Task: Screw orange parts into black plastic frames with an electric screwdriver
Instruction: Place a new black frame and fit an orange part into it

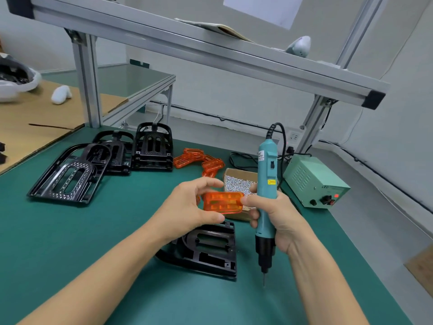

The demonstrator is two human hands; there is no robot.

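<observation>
Your left hand (pixel 187 207) pinches a translucent orange rectangular plastic part (pixel 222 202) between thumb and fingers, holding it in the air above the green worktop mat (pixel 82 242). The tip of your right thumb touches the part's right end. Your right hand (pixel 278 221) is wrapped round the barrel of a teal electric screwdriver with a black nose (pixel 266 200), held upright with its bit pointing down and its tip just above the mat, near the front edge.

Directly below the orange part, a black plastic frame with slotted openings (pixel 210 252) lies flat on the mat, partly hidden by your left wrist, just beside the screwdriver's nose.

Behind your hands, a small open cardboard box of silver screws (pixel 239 181) sits near the middle of the mat, touching nothing you hold. Farther back lies a loose heap of orange plastic parts (pixel 199 160). Toward the back left, a group of black plastic frames (pixel 105 160) lies overlapping, some stacked.

At the right edge stands a pale green metal power supply box (pixel 316 181) with a red lamp lit on its front, and the screwdriver's black coiled cable (pixel 277 130) rises from the top of the tool. An aluminium profile frame (pixel 210 55) spans the back of the worktop overhead.
</observation>
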